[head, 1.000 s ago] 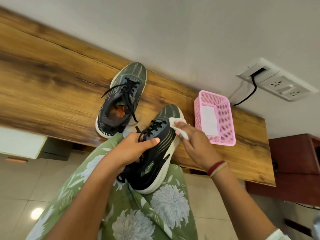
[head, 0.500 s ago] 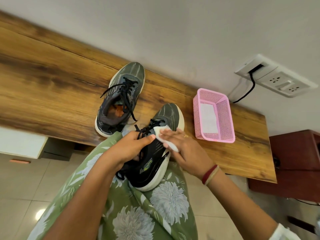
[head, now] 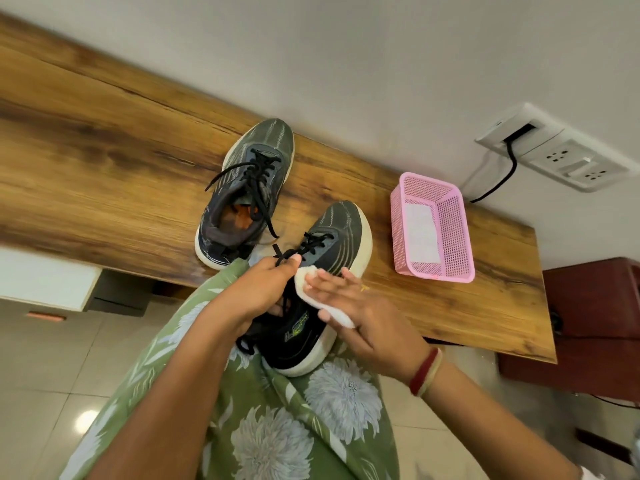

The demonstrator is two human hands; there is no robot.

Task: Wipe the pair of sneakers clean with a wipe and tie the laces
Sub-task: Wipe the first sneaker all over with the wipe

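I'm gripping the black mesh sneaker (head: 304, 337) with my left hand (head: 263, 289) to steady it, my right hand (head: 367, 317) pressing the white wipe (head: 304, 282) flat-fingered.

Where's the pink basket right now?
In the head view, the pink basket sits on the right side of the wooden table, just right of the held sneaker and near the wall socket.
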